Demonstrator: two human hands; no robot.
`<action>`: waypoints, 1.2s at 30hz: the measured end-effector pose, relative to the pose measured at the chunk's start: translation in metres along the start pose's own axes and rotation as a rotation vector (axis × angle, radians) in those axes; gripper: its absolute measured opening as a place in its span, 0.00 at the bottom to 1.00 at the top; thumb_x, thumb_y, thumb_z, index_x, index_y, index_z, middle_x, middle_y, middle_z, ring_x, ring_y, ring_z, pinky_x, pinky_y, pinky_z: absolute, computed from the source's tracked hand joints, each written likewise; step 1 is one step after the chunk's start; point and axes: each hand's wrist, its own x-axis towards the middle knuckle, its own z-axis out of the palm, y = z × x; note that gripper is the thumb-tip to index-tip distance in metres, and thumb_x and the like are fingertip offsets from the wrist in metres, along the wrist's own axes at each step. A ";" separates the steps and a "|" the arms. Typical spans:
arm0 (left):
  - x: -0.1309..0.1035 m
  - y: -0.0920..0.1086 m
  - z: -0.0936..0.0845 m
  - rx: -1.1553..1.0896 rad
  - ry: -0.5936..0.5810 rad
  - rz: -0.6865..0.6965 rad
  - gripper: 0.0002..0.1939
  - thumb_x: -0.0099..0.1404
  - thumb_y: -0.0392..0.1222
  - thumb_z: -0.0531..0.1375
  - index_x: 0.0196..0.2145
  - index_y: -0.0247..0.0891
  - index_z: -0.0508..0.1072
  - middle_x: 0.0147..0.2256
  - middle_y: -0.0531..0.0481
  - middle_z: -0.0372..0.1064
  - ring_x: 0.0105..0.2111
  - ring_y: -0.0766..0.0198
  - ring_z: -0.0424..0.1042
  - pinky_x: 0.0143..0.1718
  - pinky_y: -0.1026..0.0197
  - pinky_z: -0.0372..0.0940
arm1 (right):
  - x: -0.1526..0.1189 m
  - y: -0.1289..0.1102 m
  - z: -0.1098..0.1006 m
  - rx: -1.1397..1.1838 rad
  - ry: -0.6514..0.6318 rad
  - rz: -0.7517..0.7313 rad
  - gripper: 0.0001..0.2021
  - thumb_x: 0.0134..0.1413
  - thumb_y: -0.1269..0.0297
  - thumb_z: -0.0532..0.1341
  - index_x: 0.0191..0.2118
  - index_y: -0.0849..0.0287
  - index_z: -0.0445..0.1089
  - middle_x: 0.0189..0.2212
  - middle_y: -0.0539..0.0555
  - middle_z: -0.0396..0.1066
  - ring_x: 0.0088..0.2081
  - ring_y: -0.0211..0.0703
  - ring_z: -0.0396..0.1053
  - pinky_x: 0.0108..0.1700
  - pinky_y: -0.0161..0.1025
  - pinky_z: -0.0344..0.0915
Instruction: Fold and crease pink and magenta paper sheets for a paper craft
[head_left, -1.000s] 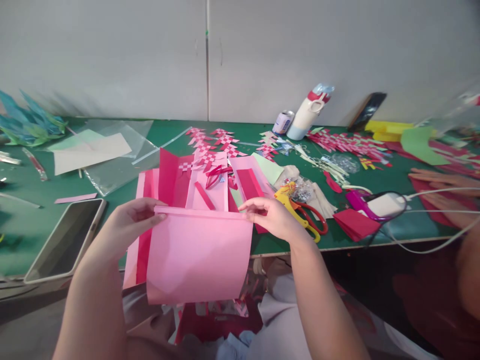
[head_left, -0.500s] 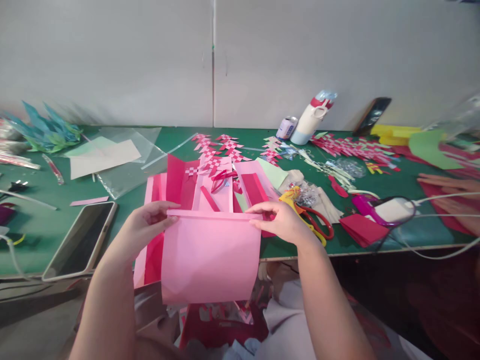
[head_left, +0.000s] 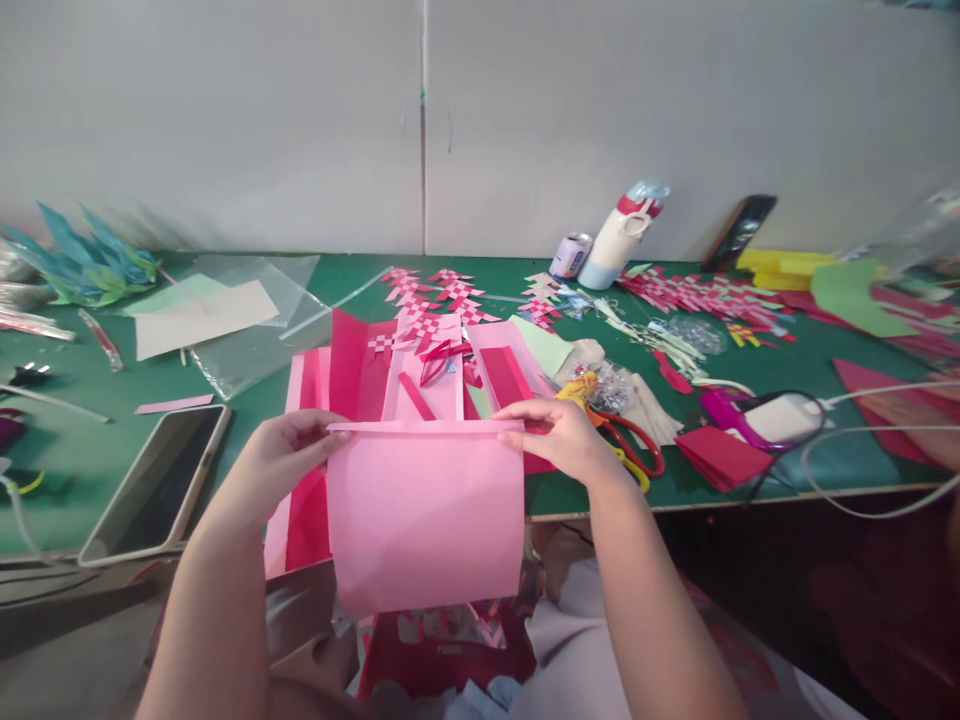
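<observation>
A light pink sheet of paper (head_left: 427,520) hangs between my two hands, with a narrow fold along its top edge. My left hand (head_left: 300,445) pinches the left end of that fold between thumb and fingers. At the other end, my right hand (head_left: 551,435) has its thumb and fingers closed on the fold too. The sheet's lower part curves down past the table edge. Behind it lie folded red and pink papers (head_left: 360,370), a loose red strip (head_left: 417,397) and woven checkered paper pieces (head_left: 457,297).
Scissors (head_left: 630,440) with orange handles lie right of my right hand. A phone (head_left: 154,485) rests at the left. A white bottle (head_left: 619,240) and a can (head_left: 570,257) stand at the back. Another person's hand is blurred at the far right, near red paper (head_left: 874,400).
The pink sheet has shifted slightly, its lower edge swinging a little to the right. Both hands keep their pinch. At the far right, the other person's hand has moved further right.
</observation>
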 end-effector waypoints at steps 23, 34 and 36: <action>0.003 -0.008 0.002 -0.110 0.068 0.073 0.11 0.47 0.46 0.70 0.30 0.41 0.81 0.26 0.49 0.74 0.22 0.69 0.65 0.21 0.69 0.62 | 0.006 0.003 0.013 0.340 0.153 0.071 0.12 0.42 0.59 0.69 0.31 0.60 0.73 0.27 0.51 0.74 0.28 0.38 0.68 0.32 0.35 0.64; 0.004 -0.009 0.003 -0.143 -0.023 0.058 0.12 0.48 0.48 0.71 0.30 0.41 0.80 0.34 0.46 0.76 0.34 0.62 0.73 0.34 0.66 0.68 | 0.006 0.005 0.017 0.391 0.200 0.096 0.11 0.42 0.59 0.69 0.30 0.59 0.74 0.27 0.51 0.74 0.30 0.39 0.69 0.34 0.35 0.63; 0.004 -0.008 0.006 -0.166 -0.003 0.023 0.12 0.49 0.48 0.70 0.31 0.41 0.79 0.33 0.47 0.76 0.33 0.63 0.72 0.33 0.65 0.67 | 0.006 0.005 0.017 0.388 0.202 0.093 0.11 0.42 0.59 0.69 0.30 0.59 0.74 0.28 0.51 0.74 0.30 0.39 0.69 0.34 0.35 0.63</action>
